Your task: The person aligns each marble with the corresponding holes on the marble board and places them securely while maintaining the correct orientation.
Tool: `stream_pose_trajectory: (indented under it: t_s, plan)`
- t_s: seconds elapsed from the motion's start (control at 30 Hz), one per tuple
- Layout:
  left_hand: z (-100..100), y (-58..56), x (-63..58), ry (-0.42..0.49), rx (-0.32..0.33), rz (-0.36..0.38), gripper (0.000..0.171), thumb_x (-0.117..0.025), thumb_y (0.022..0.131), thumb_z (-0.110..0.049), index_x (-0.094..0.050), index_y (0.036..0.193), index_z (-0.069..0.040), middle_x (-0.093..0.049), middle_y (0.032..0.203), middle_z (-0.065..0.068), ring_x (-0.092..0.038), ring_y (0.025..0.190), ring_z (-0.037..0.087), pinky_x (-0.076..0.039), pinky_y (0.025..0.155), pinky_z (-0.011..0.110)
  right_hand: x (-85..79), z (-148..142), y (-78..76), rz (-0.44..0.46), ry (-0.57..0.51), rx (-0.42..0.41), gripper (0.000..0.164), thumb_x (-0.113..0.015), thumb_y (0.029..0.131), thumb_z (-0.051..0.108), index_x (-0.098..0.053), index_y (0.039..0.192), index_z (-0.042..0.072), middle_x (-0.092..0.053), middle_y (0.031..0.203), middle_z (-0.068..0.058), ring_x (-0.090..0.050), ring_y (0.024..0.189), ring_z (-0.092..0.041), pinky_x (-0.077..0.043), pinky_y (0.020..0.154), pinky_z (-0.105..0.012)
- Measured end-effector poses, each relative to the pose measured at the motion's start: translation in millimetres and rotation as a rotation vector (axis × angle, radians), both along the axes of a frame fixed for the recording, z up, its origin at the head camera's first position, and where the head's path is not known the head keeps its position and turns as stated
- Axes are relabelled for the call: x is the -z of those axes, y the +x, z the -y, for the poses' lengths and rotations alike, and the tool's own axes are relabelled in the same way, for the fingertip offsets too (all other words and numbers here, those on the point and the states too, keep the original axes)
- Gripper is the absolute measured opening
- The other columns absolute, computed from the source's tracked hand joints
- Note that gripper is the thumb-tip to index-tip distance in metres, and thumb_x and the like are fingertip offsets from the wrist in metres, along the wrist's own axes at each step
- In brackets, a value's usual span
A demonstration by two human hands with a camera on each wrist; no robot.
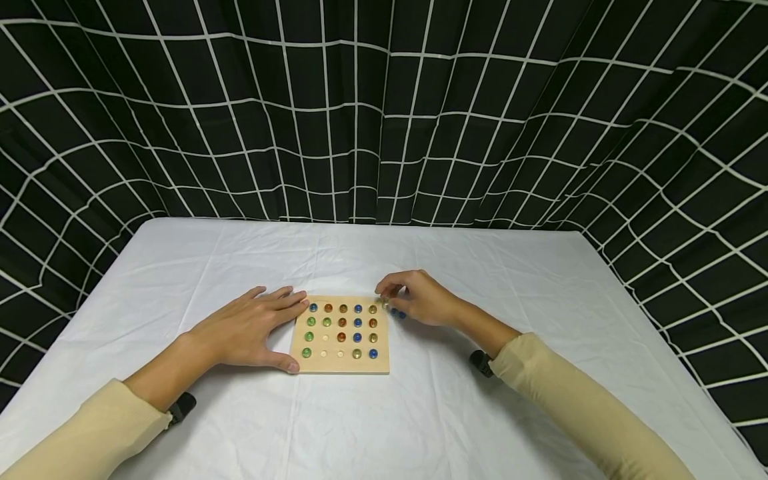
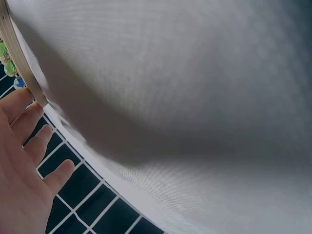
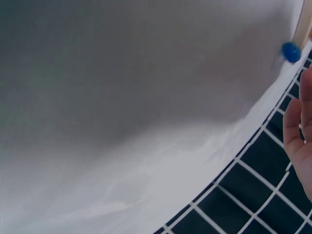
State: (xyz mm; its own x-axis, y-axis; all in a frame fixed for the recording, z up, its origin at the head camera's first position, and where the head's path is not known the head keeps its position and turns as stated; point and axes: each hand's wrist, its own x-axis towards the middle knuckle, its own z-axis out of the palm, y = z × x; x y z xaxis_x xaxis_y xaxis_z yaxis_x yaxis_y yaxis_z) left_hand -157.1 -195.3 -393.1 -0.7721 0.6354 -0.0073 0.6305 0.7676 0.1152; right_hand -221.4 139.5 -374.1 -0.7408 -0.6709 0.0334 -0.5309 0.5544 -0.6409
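Observation:
My left hand (image 1: 255,327) lies at the left side of a pale wooden marble board (image 1: 297,367), its fingers spread along the far-left corner and its thumb at the near-left edge. Green, red-brown, blue and yellowish glass marbles sit in rows on it; three holes in the nearer left part are bare. At the board's far-right corner my right hand (image 1: 423,298), fingers bent, holds a clear yellowish marble (image 1: 385,304) at its fingertips. Beneath that hand, blue marbles (image 1: 402,315) lie on the cloth, partly hidden by it. The right wrist view shows a blue marble (image 3: 291,52) beside the board's edge.
White cloth (image 1: 240,420) with light creases covers the table. Behind and along the sides hangs a black curtain (image 1: 372,133) with a white grid. Both forearms reach in from the near side, with a dark wrist camera (image 1: 482,363) under the right one.

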Motion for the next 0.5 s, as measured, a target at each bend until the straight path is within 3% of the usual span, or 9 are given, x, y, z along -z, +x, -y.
stream_pose_trajectory:
  t_s: [0.5]
  plan:
    - [0,0.1,-0.7,-0.002,0.006,-0.004,0.112,-0.052,0.070,-0.090,-0.043,0.152,-0.013,-0.039,0.157,0.004,-0.035,0.145,0.031,-0.028,0.114,0.060,-6.3,31,27.5,0.032,-0.037,-0.140,0.024,-0.065,0.091,-0.005,-0.071,0.112,0.004,-0.072,0.102,-0.003,-0.064,0.094,-0.011,-0.054,0.084,-0.027]
